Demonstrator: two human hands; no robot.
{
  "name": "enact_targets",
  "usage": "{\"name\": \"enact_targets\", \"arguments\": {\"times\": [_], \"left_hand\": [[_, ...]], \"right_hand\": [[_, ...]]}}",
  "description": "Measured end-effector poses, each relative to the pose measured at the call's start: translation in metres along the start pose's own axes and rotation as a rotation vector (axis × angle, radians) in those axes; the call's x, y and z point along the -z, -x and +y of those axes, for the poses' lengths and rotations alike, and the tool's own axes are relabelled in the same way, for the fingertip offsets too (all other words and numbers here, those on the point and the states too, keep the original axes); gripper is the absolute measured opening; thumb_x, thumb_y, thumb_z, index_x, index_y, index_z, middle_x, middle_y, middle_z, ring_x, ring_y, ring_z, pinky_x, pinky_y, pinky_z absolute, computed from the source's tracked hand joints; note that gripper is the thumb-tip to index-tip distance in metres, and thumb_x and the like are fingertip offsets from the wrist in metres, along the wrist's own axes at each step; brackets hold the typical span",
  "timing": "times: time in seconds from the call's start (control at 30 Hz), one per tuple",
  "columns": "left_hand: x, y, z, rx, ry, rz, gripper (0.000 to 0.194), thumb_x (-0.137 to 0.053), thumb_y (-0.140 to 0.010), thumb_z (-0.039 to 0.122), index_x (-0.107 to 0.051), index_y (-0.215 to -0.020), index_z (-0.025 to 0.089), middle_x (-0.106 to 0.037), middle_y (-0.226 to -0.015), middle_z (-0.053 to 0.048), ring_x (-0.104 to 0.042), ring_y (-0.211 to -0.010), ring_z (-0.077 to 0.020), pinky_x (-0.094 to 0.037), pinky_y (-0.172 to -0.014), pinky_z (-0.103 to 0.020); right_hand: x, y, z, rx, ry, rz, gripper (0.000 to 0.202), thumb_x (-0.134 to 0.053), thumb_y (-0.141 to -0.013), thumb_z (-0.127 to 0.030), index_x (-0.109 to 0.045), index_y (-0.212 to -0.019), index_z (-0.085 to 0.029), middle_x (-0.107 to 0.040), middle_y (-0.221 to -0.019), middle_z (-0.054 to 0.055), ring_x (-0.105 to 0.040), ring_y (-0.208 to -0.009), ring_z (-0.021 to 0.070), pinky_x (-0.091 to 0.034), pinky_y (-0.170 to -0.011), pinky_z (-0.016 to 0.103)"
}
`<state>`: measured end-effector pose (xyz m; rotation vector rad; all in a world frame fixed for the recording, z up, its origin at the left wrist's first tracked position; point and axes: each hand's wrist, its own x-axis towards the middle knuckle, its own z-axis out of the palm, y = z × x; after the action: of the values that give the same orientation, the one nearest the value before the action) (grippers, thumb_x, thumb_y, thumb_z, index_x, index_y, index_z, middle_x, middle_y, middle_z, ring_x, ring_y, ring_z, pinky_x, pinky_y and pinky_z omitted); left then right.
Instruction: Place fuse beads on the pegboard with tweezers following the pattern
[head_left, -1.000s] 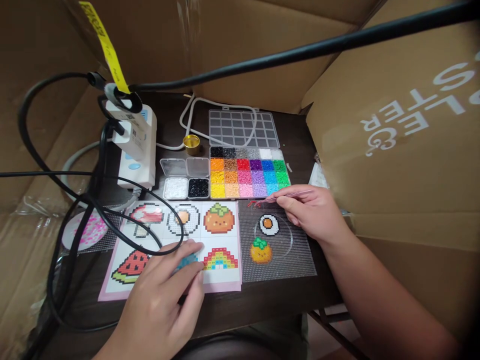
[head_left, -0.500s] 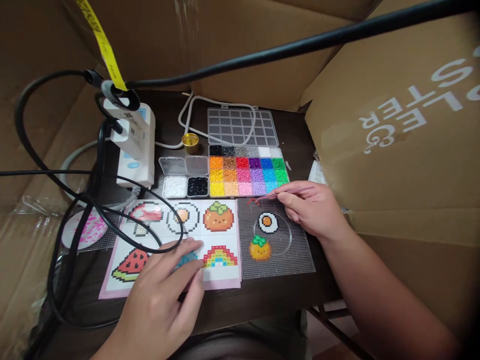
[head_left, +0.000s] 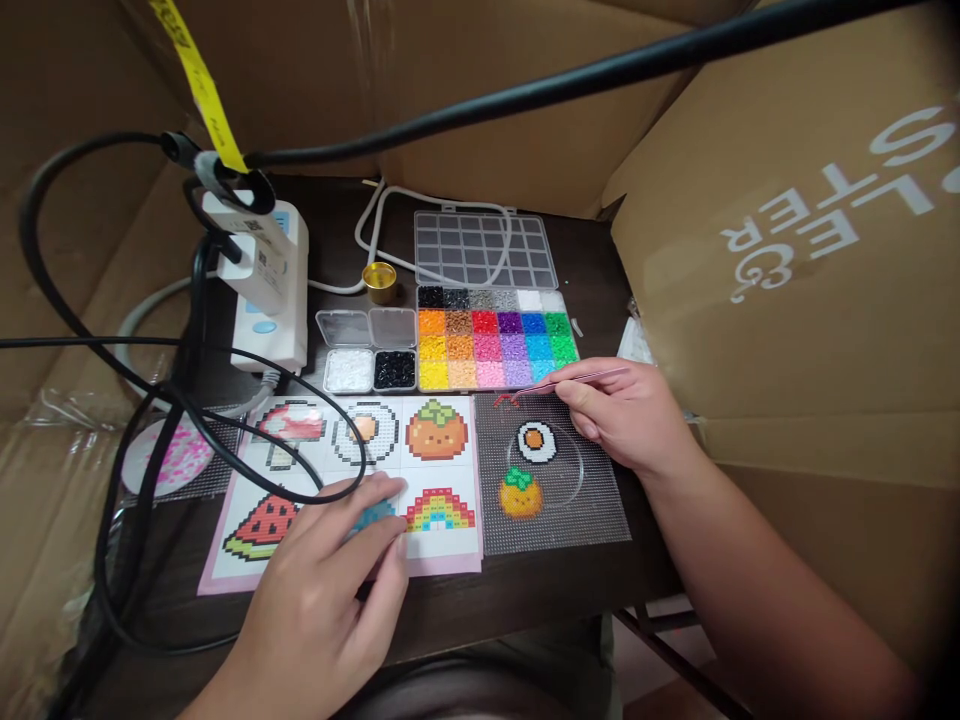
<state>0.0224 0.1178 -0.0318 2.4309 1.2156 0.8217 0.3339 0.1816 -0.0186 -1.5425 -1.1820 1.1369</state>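
Pinched in my right hand [head_left: 619, 410] is a pair of thin pinkish tweezers [head_left: 574, 380]. Their tip touches or hovers just over a short curve of red beads [head_left: 505, 400] at the top of the clear pegboard [head_left: 600, 525]; which of the two I cannot tell. Lower on that board sit a fried-egg bead figure [head_left: 537, 441] and an orange persimmon one [head_left: 520, 494]. My left hand [head_left: 326, 560] lies with fingers spread on the pattern sheet [head_left: 450, 555], fingertips beside the printed rainbow [head_left: 440, 510]. It partly covers a blue picture.
Behind the sheet stand a sorted bead box [head_left: 484, 350] with a clear lid, small cases of white beads [head_left: 349, 370] and black beads [head_left: 394, 369], and a gold cup [head_left: 379, 283]. A power strip [head_left: 274, 325] and looping black cables [head_left: 225, 455] crowd the left. Cardboard walls [head_left: 787, 350] surround the table.
The tweezer tip has shifted very slightly, and the red beads now form a more even curve. My left hand stays in place. The whole view has moved a little.
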Motion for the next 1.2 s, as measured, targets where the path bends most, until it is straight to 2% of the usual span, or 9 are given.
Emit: {"name": "enact_targets", "arguments": {"times": [0.27,0.43,0.63,0.83,1.2], "left_hand": [[0.001,0.000,0.000,0.014,0.006,0.008,0.019,-0.058,-0.089,0.011,-0.068,-0.101,0.022,-0.070,-0.119,-0.008,-0.067,-0.110,-0.0237,-0.053,-0.093,-0.039],[0.001,0.001,0.000,0.013,0.010,-0.002,0.020,-0.058,-0.089,0.010,-0.066,-0.103,0.021,-0.069,-0.121,-0.008,-0.065,-0.112,-0.0232,-0.051,-0.094,-0.040],[0.000,0.000,0.000,0.014,0.008,-0.009,0.021,-0.057,-0.089,0.010,-0.066,-0.104,0.022,-0.069,-0.121,-0.008,-0.065,-0.113,-0.0234,-0.051,-0.093,-0.040],[0.000,0.000,0.000,0.003,0.007,-0.016,0.020,-0.057,-0.089,0.009,-0.066,-0.104,0.021,-0.069,-0.121,-0.008,-0.064,-0.113,-0.0230,-0.050,-0.094,-0.039],[-0.001,0.002,-0.001,-0.002,0.024,-0.025,0.021,-0.056,-0.091,0.008,-0.064,-0.106,0.020,-0.066,-0.124,-0.008,-0.060,-0.118,-0.0209,-0.046,-0.099,-0.038]], "right_hand": [[-0.001,0.000,0.001,-0.003,-0.025,0.002,0.020,-0.076,-0.077,-0.035,-0.076,-0.084,-0.016,-0.073,-0.069,0.006,-0.040,-0.037,0.0042,-0.028,-0.035,0.021],[0.001,0.000,0.004,-0.003,-0.031,0.012,0.023,-0.078,-0.076,-0.037,-0.077,-0.085,-0.016,-0.072,-0.066,0.006,-0.040,-0.036,0.0047,-0.027,-0.035,0.022],[0.002,0.000,0.003,0.016,-0.045,-0.013,0.019,-0.075,-0.079,-0.034,-0.077,-0.086,-0.017,-0.066,-0.057,0.002,-0.039,-0.036,0.0052,-0.027,-0.036,0.022],[0.000,0.003,-0.009,0.025,0.079,-0.076,0.016,-0.070,-0.081,-0.028,-0.079,-0.085,-0.016,-0.048,-0.040,-0.004,-0.035,-0.036,0.0055,-0.024,-0.038,0.021],[-0.001,0.002,-0.010,0.039,0.088,-0.103,0.016,-0.069,-0.082,-0.027,-0.078,-0.084,-0.014,-0.050,-0.041,-0.004,-0.037,-0.037,0.0056,-0.024,-0.039,0.021]]}}
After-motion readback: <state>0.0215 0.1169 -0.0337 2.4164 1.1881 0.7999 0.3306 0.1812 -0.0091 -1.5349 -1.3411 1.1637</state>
